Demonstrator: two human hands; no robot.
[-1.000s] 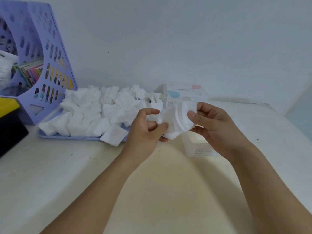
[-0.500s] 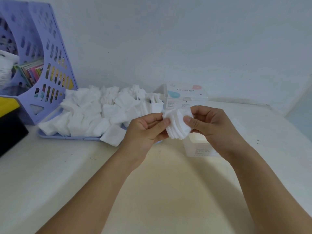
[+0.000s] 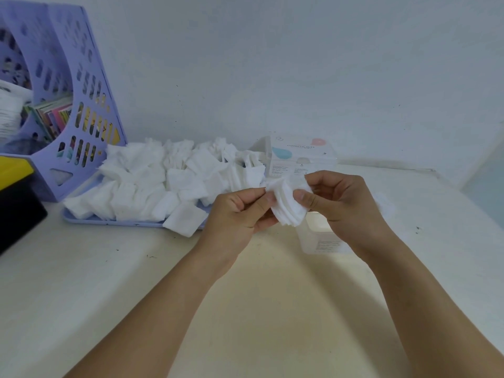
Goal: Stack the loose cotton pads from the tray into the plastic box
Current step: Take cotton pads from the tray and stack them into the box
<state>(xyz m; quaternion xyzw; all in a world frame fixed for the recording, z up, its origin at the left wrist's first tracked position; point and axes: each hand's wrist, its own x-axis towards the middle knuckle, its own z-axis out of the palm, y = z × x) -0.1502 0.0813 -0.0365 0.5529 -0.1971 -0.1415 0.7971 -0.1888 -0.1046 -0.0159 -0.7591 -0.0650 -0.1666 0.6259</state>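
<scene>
Pad stack (image 3: 287,204) between both hands

Soft, even, rather cool light fills the scene, moderately bright, with no glare. The heap of cotton pads (image 3: 152,184) is nearly blown out, its folds hard to tell apart. Faint, diffuse shadows lie on the bench (image 3: 109,282) under both forearms. The wide lens bends the file rack (image 3: 68,105) at far left. Detail is soft throughout; print on the plastic box (image 3: 321,241) is unreadable.

Both hands (image 3: 240,211) (image 3: 341,203) pinch a pad stack (image 3: 287,205) above the box (image 3: 321,238).
</scene>
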